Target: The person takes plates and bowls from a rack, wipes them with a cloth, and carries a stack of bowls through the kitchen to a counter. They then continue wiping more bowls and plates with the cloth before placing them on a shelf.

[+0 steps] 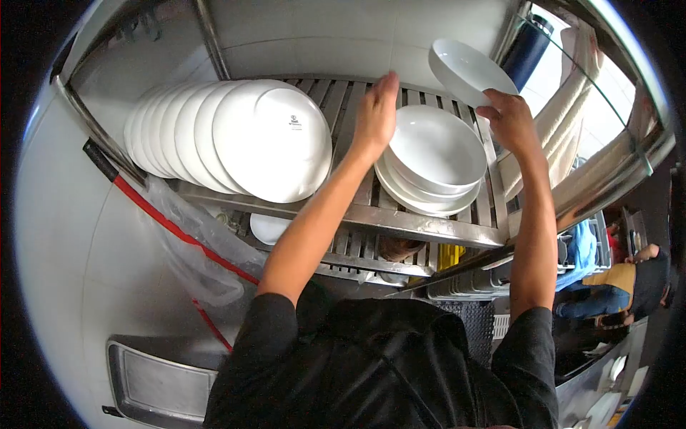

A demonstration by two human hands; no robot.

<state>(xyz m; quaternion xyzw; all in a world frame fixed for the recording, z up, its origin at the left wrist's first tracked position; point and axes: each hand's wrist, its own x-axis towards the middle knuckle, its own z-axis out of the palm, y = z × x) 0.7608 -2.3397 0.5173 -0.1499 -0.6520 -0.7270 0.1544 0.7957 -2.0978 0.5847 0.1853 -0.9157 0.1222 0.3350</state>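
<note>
My right hand point(511, 123) grips a white bowl point(471, 70) by its lower right rim. This bowl is tilted above the rack's far right side. Below it stands a stack of white dishes, with a deep bowl point(437, 146) on top and wider rims under it. Beside the stack's upper left rim is my left hand point(379, 114), turned edge-on with its fingers stretched out and nothing seen in it. Whether it touches the bowl's rim is hard to tell. To the left, a row of white plates point(275, 143) leans on edge on the slatted metal rack point(343, 118).
A dark blue bottle point(529, 51) and beige cloth point(568, 118) are at the right. Under the rack is a lower slatted shelf point(350, 250). A red strip point(171, 222) with clear plastic hangs left; a metal tray point(161, 382) lies below. Another person point(622, 279) stands far right.
</note>
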